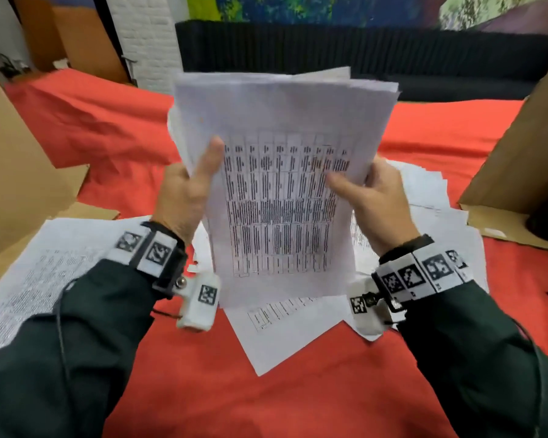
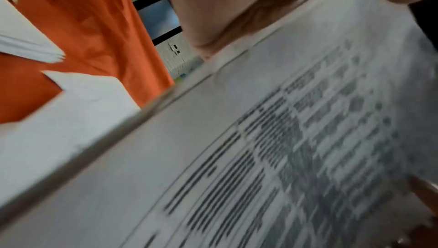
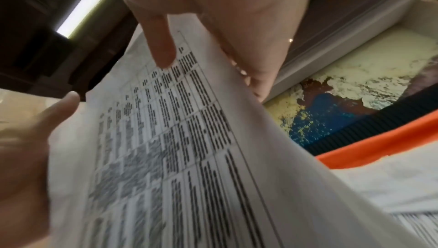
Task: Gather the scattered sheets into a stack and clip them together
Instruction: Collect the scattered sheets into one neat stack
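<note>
Above red cloth [image 1: 266,390]: left grip [image 1: 184,191], right grip [image 1: 377,197] pinching stack [image 1: 282,184] side edges.

red cloth [image 1: 266,390]; cardboard boxes left [image 1: 16,184], right [image 1: 519,153]; dark sofa [image 1: 361,52]

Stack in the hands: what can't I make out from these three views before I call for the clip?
- Stack: printed text blurred in every view; sheet count unreadable, top edges fanned.
- Left hand and right hand: fingers behind the stack hidden by the paper.
- Loose sheets on the red cloth: partly covered by the stack and sleeves.
- Clip: not seen in any view.
- Left wrist view: motion-blurred.
</note>
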The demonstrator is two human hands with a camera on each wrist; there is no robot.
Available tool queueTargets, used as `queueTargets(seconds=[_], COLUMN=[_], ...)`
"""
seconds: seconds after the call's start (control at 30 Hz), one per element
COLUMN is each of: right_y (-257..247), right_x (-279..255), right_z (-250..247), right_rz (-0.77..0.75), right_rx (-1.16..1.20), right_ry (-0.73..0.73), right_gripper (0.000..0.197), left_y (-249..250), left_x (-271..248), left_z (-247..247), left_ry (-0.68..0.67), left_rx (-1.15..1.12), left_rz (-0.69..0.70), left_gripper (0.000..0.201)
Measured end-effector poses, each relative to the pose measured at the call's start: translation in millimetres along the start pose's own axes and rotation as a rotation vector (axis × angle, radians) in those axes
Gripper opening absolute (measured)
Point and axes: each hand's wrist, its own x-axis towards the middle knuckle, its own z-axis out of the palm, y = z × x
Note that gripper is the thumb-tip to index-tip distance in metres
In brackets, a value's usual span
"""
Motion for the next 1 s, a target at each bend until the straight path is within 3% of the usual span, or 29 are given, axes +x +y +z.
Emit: queueTargets(seconds=[0.07, 0.17, 0.3, 0.37, 0.43, 0.5, 0.57, 0.7, 0.8, 0.83, 0.9, 0.97, 1.0], right_y=[7, -12, -49, -51, -39, -22, -12, -20, -33, -35, -35, -33, -32], right_x=[-7, 4, 30, 29, 18, 5, 1, 15, 21, 23, 27, 29, 29], right_z=[4, 7, 0, -2, 1, 6, 10, 13, 13, 13, 9, 4, 1], right_rz=[-0.023, -0.191, -0.4, -0.34, -0.199, -0.09, -0.062, -0.105, -0.177, -0.195, -0.203, -0.165, -0.143], right_rx=[-0.136, -0.097, 0.053, 0.154, 0.154, 0.098, 0.056, -0.015, -0.028, -0.037, -0.024, 0.075, 0.139], right_ry=[0.017, 0.117, 0.188, 0.122, 0.051, 0.017, 0.025, 0.074, 0.067, 0.091, 0.191, 0.27, 0.278], right_gripper=[0.021, 0.03, 0.025, 0.03, 0.039, 0.043, 0.041, 0.031, 0.033, 0.032, 0.027, 0.025, 0.024], left_y=[-6, 30, 92, 97, 84, 69, 64, 83, 100, 100, 89, 70, 58], left_x=[-8, -2, 8, 6, -2, -9, -9, -2, 2, 6, 15, 17, 16], left_z=[4, 12, 8, 7, 11, 15, 15, 18, 23, 24, 22, 18, 18], left_ry=[0.022, 0.117, 0.269, 0.251, 0.216, 0.26, 0.321, 0.178, 0.077, 0.062, 0.056, 0.009, -0.028], left_rx=[0.147, 0.244, 0.093, 0.027, 0.04, 0.029, 0.058, 0.112, -0.05, -0.058, -0.06, -0.112, -0.091], left_rz=[0.046, 0.14, 0.219, 0.232, 0.144, 0.046, 0.033, 0.162, 0.272, 0.3, 0.336, 0.263, 0.209], left_gripper=[0.029, 0.04, 0.058, 0.061, 0.056, 0.055, 0.061, 0.05, 0.033, 0.035, 0.059, 0.074, 0.069])
